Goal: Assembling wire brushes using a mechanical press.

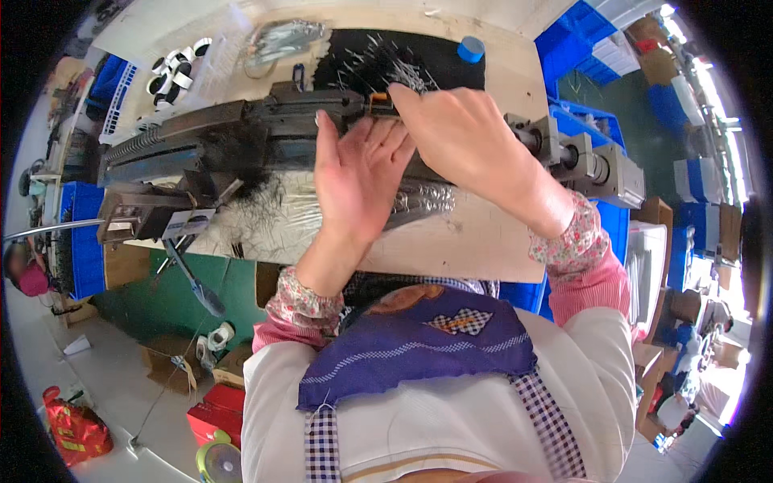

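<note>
Both hands work on a long black metal rail machine [241,129] lying across a pale wooden bench [483,241]. Left hand [358,173] lies flat on the rail's middle, fingers straight and together, palm down, gripping nothing visible. Right hand [459,133] sits just right of it, fingers curled down over a small orange-brown block [380,103] on top of the rail; whether they actually pinch it, cannot tell, knuckles hide the tips. Grey metal motor end [592,165] sticks out at the rail's right end. Crinkled clear plastic sheet [282,221] spreads under the rail on its near side, with loose black fibres [241,157] hanging off the rail's left half. Behind the rail: black mat strewn with thin pale pins [386,60], blue tape roll [471,50], black-and-white small parts [173,72]. Blue plastic crates [580,40] sit beyond the right end. The hands and forearms block the rail's centre.
</note>
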`<action>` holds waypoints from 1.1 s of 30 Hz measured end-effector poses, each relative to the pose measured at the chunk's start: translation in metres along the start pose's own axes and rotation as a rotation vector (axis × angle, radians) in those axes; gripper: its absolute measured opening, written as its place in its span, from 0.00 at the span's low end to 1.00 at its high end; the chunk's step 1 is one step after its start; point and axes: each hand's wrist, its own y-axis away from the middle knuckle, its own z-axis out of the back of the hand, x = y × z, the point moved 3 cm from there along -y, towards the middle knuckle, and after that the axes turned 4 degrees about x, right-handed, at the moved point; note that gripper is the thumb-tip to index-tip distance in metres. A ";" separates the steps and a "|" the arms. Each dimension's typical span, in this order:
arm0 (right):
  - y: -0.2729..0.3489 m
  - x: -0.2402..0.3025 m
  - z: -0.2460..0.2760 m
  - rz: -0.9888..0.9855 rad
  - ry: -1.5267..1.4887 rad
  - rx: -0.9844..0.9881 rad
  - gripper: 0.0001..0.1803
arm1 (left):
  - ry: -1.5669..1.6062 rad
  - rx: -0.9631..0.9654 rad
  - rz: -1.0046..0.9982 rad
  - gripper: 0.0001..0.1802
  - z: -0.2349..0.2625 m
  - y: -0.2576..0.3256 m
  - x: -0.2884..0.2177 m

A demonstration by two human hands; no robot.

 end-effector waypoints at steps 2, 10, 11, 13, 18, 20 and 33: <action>-0.001 0.001 -0.005 0.076 0.085 -0.086 0.06 | -0.221 -0.450 -0.048 0.30 -0.030 -0.003 0.007; 0.011 -0.011 -0.009 0.024 0.014 -0.111 0.07 | -0.418 -0.470 -0.036 0.20 -0.010 -0.004 0.016; 0.022 -0.009 -0.010 0.014 0.017 -0.116 0.07 | -0.433 -0.455 -0.080 0.17 -0.007 -0.002 0.022; 0.057 -0.001 -0.018 -0.059 -0.156 -0.022 0.09 | -0.435 -0.484 -0.124 0.16 0.001 0.002 0.032; 0.118 0.006 -0.074 0.007 -0.237 0.135 0.07 | -0.438 -0.644 -0.061 0.15 0.016 0.009 0.060; 0.110 0.009 -0.096 0.026 -0.235 0.157 0.07 | -0.516 -0.661 -0.075 0.17 0.008 0.019 0.059; 0.094 0.007 -0.112 -0.216 -0.541 0.080 0.07 | -2.919 -1.916 0.081 0.47 -0.020 0.312 -0.223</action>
